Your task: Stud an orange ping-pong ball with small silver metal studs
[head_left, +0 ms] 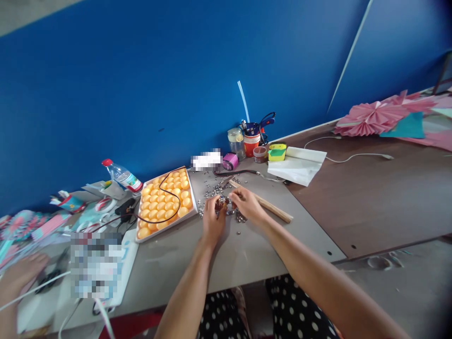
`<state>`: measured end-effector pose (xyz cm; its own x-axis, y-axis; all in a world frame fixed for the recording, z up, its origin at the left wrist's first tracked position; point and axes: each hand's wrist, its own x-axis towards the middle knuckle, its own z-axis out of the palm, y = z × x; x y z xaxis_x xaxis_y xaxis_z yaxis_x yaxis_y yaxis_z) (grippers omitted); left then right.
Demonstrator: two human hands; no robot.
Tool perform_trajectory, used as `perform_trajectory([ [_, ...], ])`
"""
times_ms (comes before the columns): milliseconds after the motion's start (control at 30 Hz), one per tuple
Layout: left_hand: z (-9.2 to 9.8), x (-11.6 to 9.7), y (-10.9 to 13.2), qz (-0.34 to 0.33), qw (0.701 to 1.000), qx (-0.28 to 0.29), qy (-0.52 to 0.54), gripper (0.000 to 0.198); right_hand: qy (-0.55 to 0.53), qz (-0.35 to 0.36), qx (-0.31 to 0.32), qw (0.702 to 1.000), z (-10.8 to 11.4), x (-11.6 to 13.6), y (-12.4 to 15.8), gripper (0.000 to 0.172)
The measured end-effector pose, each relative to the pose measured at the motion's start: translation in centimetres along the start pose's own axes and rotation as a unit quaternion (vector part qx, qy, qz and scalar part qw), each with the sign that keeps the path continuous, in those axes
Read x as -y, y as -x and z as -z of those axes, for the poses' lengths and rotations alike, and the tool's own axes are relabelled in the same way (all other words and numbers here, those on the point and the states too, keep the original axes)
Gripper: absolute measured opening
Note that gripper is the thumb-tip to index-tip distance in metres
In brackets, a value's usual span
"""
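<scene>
- Left hand point(213, 217) and right hand point(246, 202) together at table point(247, 254) centre, fingertips pinched on small reddish-brown piece point(221, 203) between them
- Piece too small to tell apart further; held just above scatter of silver beads point(215, 193)
- Beads spread under and around both hands, mostly toward 12 o'clock
- Stick point(263, 202) lying at 2 o'clock from right hand, touching bead scatter at its far end
- Tray point(165, 200) of orange balls at 10 o'clock from left hand, dark cord point(169, 188) looped across it
- Bottle point(122, 176) on its side at 10 o'clock, beyond tray
- Cup point(252, 141) with tools at 1 o'clock near blue wall point(141, 84), jar point(236, 141) just beside it
- White paper point(298, 165) at 2 o'clock, pink fans point(377, 117) far off at 2 o'clock
- Another person's hand point(21, 275) at 8 o'clock, well apart
</scene>
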<state>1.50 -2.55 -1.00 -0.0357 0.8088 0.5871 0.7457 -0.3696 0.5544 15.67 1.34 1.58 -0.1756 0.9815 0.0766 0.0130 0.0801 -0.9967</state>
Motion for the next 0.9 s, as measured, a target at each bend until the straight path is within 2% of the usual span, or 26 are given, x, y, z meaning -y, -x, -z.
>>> perform_trajectory([
  [100, 0.2, -0.1, -0.1, 0.020, 1.000, -0.007, 0.009, 0.031, 0.012, 0.028, -0.031, 0.999, 0.9, 0.3, -0.2, 0.021],
  [167, 0.4, -0.1, -0.1, 0.033, 0.999, -0.011, 0.019, 0.032, 0.027, 0.034, -0.027, 0.999, 1.0, 0.0, -0.4, 0.021],
  [300, 0.4, -0.1, -0.1, 0.029, 0.999, -0.016, 0.030, 0.033, 0.153, 0.094, -0.011, 0.984, 0.7, -1.1, -0.5, 0.016],
  [367, 0.3, 0.0, -0.1, 0.024, 0.999, -0.018, 0.033, 0.034, 0.263, 0.132, -0.006, 0.956, 0.5, -1.6, -0.3, 0.014],
  [467, 0.2, 0.1, -0.2, 0.025, 0.999, -0.023, 0.033, 0.033, 0.428, 0.141, 0.037, 0.892, 0.4, -2.0, 0.2, 0.022],
  [533, 0.1, 0.1, -0.2, 0.029, 0.999, -0.027, 0.033, 0.033, 0.498, 0.131, 0.076, 0.854, 0.4, -1.9, 0.6, 0.026],
  [600, 0.1, 0.0, -0.2, 0.032, 0.998, -0.030, 0.034, 0.033, 0.525, 0.127, 0.101, 0.835, 0.3, -1.7, 0.9, 0.024],
  [767, 0.1, 0.1, -0.3, 0.026, 0.999, -0.030, 0.028, 0.032, 0.517, 0.134, 0.097, 0.840, 0.0, -1.6, 1.1, 0.016],
  [833, 0.1, 0.1, -0.3, 0.031, 0.999, -0.028, 0.026, 0.032, 0.487, 0.148, 0.080, 0.857, -0.1, -1.8, 1.0, 0.017],
  [900, 0.2, 0.1, -0.3, 0.039, 0.999, -0.025, 0.025, 0.033, 0.424, 0.150, 0.045, 0.892, -0.1, -1.8, 0.7, 0.016],
])
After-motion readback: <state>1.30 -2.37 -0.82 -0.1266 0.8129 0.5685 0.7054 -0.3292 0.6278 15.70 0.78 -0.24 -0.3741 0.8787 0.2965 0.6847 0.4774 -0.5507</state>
